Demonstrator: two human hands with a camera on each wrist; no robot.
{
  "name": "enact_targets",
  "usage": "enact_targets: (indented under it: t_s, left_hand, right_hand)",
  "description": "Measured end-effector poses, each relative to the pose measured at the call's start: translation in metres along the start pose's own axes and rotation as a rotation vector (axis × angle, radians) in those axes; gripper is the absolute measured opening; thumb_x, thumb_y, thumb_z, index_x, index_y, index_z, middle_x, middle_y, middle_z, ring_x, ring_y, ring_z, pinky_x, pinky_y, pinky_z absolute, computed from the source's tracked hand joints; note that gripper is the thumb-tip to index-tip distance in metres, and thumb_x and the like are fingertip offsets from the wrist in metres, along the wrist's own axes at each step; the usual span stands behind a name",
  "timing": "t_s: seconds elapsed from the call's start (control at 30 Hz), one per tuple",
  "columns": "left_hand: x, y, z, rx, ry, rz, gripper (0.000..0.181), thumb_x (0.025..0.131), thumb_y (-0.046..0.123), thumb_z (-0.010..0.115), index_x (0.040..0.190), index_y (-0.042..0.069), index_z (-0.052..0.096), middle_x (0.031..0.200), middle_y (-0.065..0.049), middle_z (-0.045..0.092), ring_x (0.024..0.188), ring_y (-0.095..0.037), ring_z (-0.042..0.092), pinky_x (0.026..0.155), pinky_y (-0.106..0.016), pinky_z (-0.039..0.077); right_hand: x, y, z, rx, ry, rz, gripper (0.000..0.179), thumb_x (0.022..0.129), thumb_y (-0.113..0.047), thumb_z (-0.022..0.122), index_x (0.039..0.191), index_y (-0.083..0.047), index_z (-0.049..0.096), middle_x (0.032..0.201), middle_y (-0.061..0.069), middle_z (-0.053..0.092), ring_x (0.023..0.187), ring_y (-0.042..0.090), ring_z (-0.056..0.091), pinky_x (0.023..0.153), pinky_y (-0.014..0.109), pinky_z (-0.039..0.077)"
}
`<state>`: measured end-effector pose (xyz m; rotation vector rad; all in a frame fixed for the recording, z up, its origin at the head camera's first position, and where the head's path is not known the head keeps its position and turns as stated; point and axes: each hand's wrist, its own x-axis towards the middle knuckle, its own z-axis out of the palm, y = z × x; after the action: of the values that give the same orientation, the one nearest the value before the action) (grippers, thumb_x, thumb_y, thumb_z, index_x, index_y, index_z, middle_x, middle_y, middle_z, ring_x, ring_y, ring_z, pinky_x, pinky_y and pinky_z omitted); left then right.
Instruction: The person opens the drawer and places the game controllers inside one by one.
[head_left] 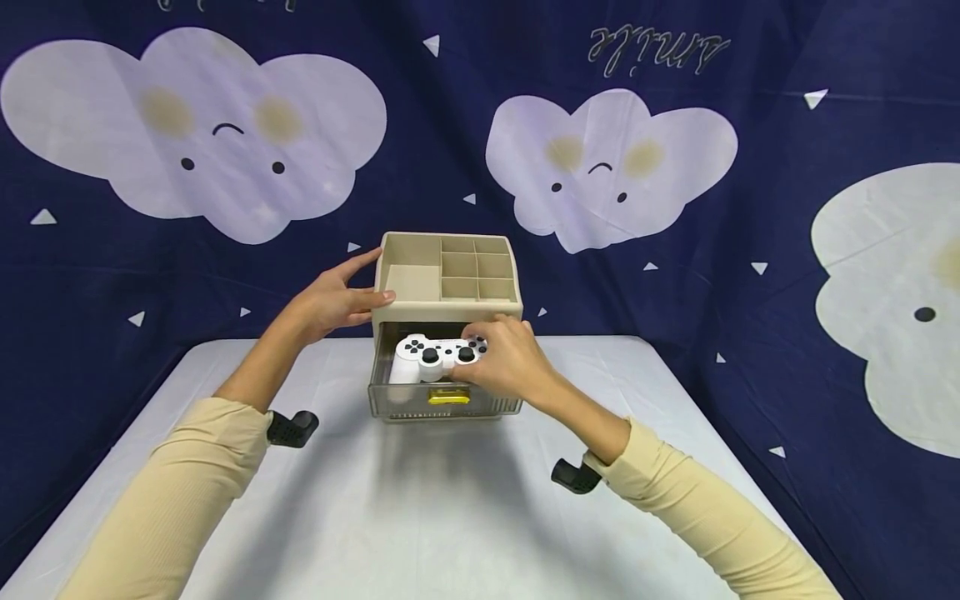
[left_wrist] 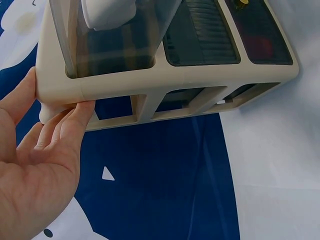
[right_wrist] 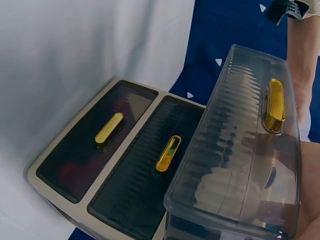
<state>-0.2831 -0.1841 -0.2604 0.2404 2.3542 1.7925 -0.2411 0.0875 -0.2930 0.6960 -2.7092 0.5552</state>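
A beige drawer organizer (head_left: 454, 310) has its clear top drawer (head_left: 405, 402) pulled out. Lying in that drawer, tilted up toward the back, is a white game controller (head_left: 420, 353) with black sticks and buttons. My right hand (head_left: 513, 357) pinches its right end between thumb and fingers, covering that grip. At the organizer's upper left corner, my left hand (head_left: 330, 302) holds the frame, thumb on the top rim and other fingers along the side. Through the left wrist view's clear drawer front, part of the controller (left_wrist: 109, 12) shows white.
Two lower dark drawers with gold handles (right_wrist: 109, 128) are closed, and something red (right_wrist: 75, 172) shows through the bottom one. Divided compartments (head_left: 477, 265) form the organizer's top. It stands on a white table (head_left: 450, 517) before a dark blue cloud-print curtain (head_left: 435, 125).
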Motion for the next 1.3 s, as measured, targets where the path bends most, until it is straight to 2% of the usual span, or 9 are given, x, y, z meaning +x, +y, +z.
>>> enact_targets:
  t_s: [0.4,1.0,1.3]
  left_hand:
    - [0.0004,-0.0006,-0.0003,0.001,0.001,0.001,0.091,0.098,0.016,0.070,0.164,0.035,0.011,0.163,-0.019,0.032,0.144,-0.035,0.044,0.117,-0.050,0.040]
    - [0.0003,-0.0003,-0.0004,0.008,-0.002,0.000,0.091,0.099,0.017,0.069,0.164,0.037,0.009,0.164,-0.019,0.031,0.143,-0.036,0.045,0.117,-0.050,0.040]
    - [0.0009,-0.0008,0.0007,0.009,0.000,0.001,0.091,0.098,0.018,0.070,0.164,0.037,0.010,0.163,-0.019,0.032,0.143,-0.035,0.046,0.116,-0.049,0.041]
  right_hand:
    - [0.0033,0.0006,-0.0003,-0.056,-0.094,0.028,0.051,0.074,-0.043,0.087,0.116,-0.016,0.075,0.115,0.005,0.073,0.114,0.024,0.059,0.088,0.040,0.038]
    - [0.0038,-0.0001,-0.0011,-0.031,-0.115,0.046,0.053,0.076,-0.044,0.087,0.119,-0.016,0.074,0.120,0.007,0.070,0.119,0.024,0.057,0.091,0.042,0.036]
    - [0.0067,-0.0023,-0.0071,-0.067,-0.179,0.038,0.054,0.079,-0.046,0.084,0.121,-0.014,0.073,0.123,0.007,0.071,0.122,0.028,0.056,0.090,0.043,0.038]
